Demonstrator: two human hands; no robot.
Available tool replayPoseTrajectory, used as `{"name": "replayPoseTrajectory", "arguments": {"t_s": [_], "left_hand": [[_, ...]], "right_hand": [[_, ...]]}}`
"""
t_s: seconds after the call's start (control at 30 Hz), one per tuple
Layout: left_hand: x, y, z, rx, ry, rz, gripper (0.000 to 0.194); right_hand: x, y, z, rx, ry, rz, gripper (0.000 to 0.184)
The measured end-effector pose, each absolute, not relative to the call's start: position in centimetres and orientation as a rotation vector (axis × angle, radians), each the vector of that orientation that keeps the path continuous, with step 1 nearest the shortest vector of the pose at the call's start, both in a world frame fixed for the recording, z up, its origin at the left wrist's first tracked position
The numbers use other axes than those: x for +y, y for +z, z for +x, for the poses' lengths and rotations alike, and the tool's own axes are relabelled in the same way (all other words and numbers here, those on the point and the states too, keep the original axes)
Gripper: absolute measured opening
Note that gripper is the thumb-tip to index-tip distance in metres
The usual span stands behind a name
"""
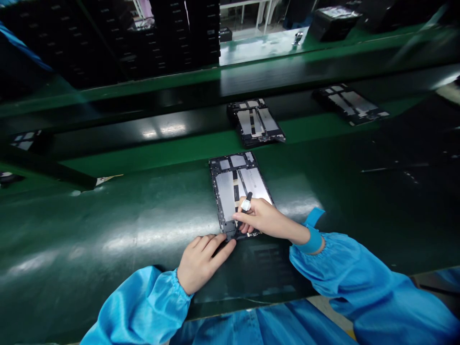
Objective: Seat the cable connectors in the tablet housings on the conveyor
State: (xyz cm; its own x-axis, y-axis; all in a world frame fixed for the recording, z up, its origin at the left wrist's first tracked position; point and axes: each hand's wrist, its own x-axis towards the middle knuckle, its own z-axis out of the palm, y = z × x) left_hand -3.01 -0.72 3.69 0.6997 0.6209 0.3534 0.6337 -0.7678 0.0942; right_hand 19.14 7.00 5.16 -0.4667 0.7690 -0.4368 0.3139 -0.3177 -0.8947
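An open tablet chassis point(237, 187) with silver panels lies on the green bench in front of me. My right hand point(264, 219) grips a black pen-like tool point(246, 203) with a white band, its tip down at the near edge of the chassis. Flat on the bench, my left hand point(201, 261) has its fingers stretched out, with the fingertips pressing the near left corner of the chassis. Both arms wear blue sleeves.
Two more open chassis point(256, 122) point(348, 104) lie farther back on the dark conveyor belt point(161, 129). Stacks of black trays point(151, 38) stand at the back left. A dark mat point(251, 273) lies under my wrists near the bench's front edge.
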Motion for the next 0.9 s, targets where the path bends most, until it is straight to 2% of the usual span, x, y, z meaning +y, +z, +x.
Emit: {"name": "replayPoseTrajectory", "arguments": {"t_s": [0.2,0.43,0.7,0.9], "left_hand": [[-0.5,4.3,-3.1,-1.034,-0.451,-2.868,0.036],[0.5,3.8,-3.5,-1.054,-0.570,-2.980,0.032],[0.4,3.5,-3.6,-1.088,-0.601,-2.967,0.031],[0.3,3.3,-3.4,-1.091,-0.659,-2.961,0.031]], "right_hand": [[7.1,5.6,19.3,-1.538,1.823,-1.380,0.022],[5.5,5.5,22.3,-1.616,1.489,-1.376,0.021],[4.4,5.7,22.0,-1.750,1.323,-1.393,0.023],[4.2,5.3,22.0,-1.600,1.432,-1.385,0.025]]}}
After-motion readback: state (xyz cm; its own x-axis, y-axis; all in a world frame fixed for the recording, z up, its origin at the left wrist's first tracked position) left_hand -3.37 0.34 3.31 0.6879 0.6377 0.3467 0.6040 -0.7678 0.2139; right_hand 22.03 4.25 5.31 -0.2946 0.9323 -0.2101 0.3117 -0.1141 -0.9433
